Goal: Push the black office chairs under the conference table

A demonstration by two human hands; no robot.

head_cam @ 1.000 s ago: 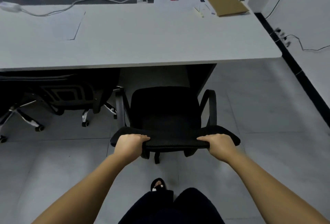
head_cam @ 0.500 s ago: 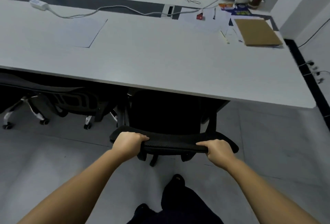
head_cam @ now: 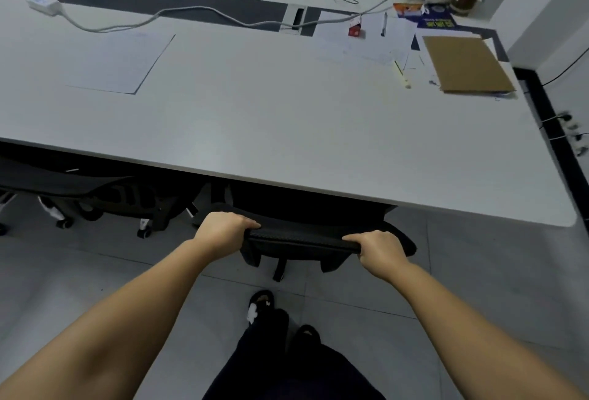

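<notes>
Table edge (head_cam: pixel 287 181) runs from 9 o'clock down toward 3 o'clock, overhanging the chair (head_cam: pixel 302 237); seat is already beneath it, only the backrest top shows clear of the edge. Left hand (head_cam: pixel 223 229) and right hand (head_cam: pixel 379 248) grip that top, each near the edge but apart from it. At 10 o'clock, a second chair (head_cam: pixel 105 195) sits under the table, its casters out on the floor just beside the pushed chair's left side. Open tile floor (head_cam: pixel 478 272) at 3 o'clock. Wall and dark baseboard (head_cam: pixel 548 113) with plugged cables close off 2 o'clock. Person's feet (head_cam: pixel 261 304) stand at 6 o'clock.
</notes>
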